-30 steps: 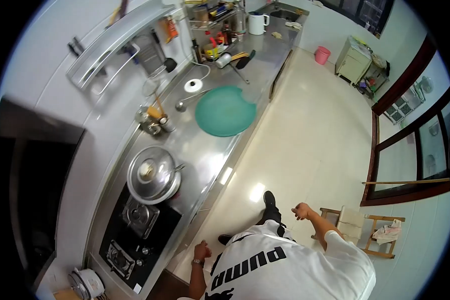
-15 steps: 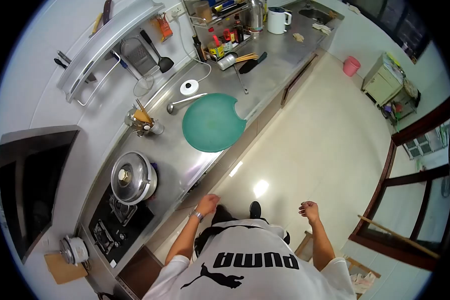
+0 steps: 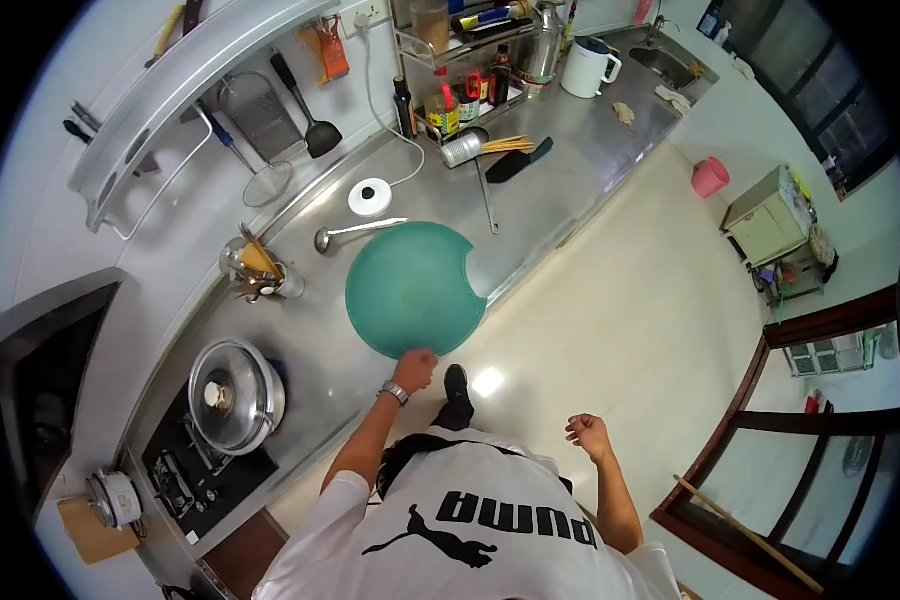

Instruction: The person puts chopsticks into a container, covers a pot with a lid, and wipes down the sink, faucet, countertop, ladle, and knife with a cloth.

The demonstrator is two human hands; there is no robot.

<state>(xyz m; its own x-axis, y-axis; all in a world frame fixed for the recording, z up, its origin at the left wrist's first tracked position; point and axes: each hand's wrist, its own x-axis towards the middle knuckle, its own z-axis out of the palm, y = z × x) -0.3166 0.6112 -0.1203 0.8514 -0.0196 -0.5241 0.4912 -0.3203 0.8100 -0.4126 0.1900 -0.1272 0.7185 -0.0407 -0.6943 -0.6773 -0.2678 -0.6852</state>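
My left hand (image 3: 416,369), with a metal watch on its wrist, is closed loosely at the near edge of a round green cutting board (image 3: 410,285). Nothing shows in its fingers, and I cannot tell whether it touches the board. The board lies flat on the steel counter and has a notch on its right side. Out over the floor, my right hand (image 3: 588,436) hangs with bent fingers slightly apart and holds nothing. Beside the board's upper left edge lies a metal ladle (image 3: 350,232).
A lidded pot (image 3: 232,398) stands on the gas stove (image 3: 175,480). Along the counter are a utensil holder (image 3: 288,282), a white kettle base (image 3: 370,197), a black-bladed knife (image 3: 518,160) and a white kettle (image 3: 588,68). A pink bucket (image 3: 710,177) sits on the floor.
I have moved forward along the counter, and my left hand has come up to the board's near edge. The board stays in its place on the counter. My right hand remains over the floor.
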